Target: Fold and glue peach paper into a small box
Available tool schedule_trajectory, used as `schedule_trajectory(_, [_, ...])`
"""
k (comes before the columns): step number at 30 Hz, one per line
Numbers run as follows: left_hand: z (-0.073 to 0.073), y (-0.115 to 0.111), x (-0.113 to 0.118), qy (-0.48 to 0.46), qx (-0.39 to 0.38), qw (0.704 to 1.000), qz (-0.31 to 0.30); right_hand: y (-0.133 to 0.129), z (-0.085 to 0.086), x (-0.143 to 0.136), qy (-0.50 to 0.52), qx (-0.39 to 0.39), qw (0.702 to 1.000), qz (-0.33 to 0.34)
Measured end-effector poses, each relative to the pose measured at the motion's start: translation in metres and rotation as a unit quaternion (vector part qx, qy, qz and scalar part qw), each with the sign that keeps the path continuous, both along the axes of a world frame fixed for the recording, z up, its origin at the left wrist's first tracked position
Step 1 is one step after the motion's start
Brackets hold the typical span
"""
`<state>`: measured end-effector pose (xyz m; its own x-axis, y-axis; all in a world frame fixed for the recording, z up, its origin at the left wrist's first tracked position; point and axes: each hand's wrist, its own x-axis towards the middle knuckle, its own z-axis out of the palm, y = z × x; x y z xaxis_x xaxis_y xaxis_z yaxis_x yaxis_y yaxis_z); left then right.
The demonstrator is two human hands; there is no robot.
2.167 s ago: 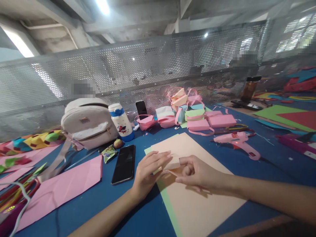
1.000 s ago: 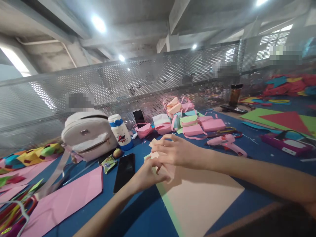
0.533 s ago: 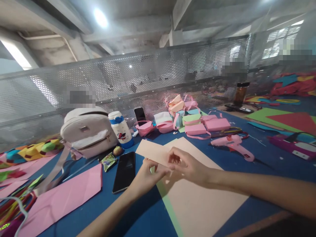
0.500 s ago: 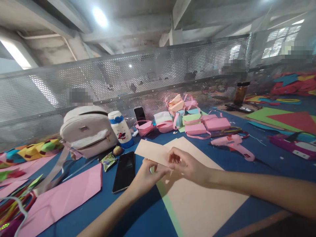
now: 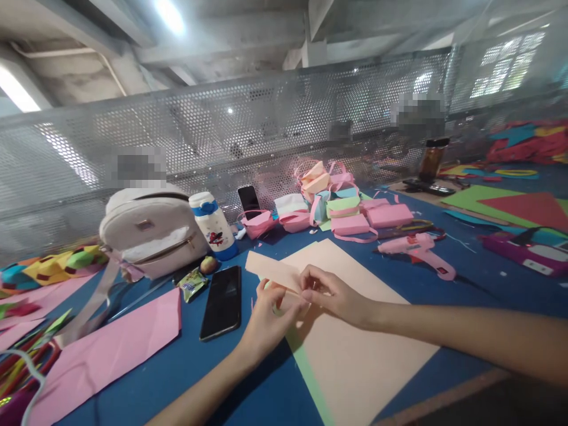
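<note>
Between my two hands is a small strip of peach paper (image 5: 273,269), raised above the table and folded or bent near its lower edge. My left hand (image 5: 271,313) pinches its lower side, thumb and fingers closed. Opposite it, my right hand (image 5: 331,296) grips the right end, its fingers curled in and its tip close to the left thumb. Beneath them lies a large peach sheet (image 5: 368,361), with a green sheet (image 5: 310,373) showing along its left edge. The exact fold is partly hidden by my fingers.
A black phone (image 5: 222,303) lies left of my hands, near pink paper (image 5: 119,349). Behind stand a white backpack (image 5: 153,231), a bottle (image 5: 213,228) and small pink paper bags (image 5: 350,225). A pink glue gun (image 5: 417,251) rests at right. A perforated metal screen (image 5: 199,142) closes off the back.
The peach strip's raised part has tilted and looks narrower, with a bend now showing near my fingers. Both hands keep their hold. The whole view has shifted slightly.
</note>
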<state>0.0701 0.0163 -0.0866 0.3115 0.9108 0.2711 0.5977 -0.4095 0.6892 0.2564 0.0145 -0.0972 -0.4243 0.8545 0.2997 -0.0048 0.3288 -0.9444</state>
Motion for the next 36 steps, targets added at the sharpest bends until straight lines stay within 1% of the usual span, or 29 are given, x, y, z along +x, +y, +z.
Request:
schedule_trajectory(5, [0.0, -0.002, 0.001, 0.036, 0.026, 0.997, -0.066, 0.004, -0.004, -0.002, -0.001, -0.013, 1.0, 0.009])
schedule_trajectory(8, [0.002, -0.001, 0.0, 0.034, 0.024, 0.996, -0.083, 0.005, -0.006, -0.002, 0.011, -0.013, 1.0, 0.008])
schedule_trajectory(14, [0.004, 0.004, -0.003, 0.037, -0.016, 0.996, -0.084, 0.005, -0.007, -0.001, 0.032, -0.031, 0.999, 0.024])
schedule_trajectory(18, [0.006, 0.003, -0.002, 0.043, -0.036, 0.996, -0.074, 0.006, -0.008, -0.002, 0.046, -0.034, 0.998, 0.033])
schedule_trajectory(23, [0.01, 0.003, -0.002, 0.028, -0.041, 0.997, -0.062, 0.007, -0.011, -0.001, 0.049, -0.053, 0.997, 0.03])
schedule_trajectory(30, [0.009, 0.003, -0.003, -0.005, -0.054, 0.998, -0.037, 0.012, -0.012, -0.002, 0.067, -0.081, 0.994, 0.017])
schedule_trajectory(36, [0.011, 0.003, -0.004, 0.007, -0.038, 0.999, -0.037, 0.013, -0.012, -0.003, 0.077, -0.108, 0.991, 0.019])
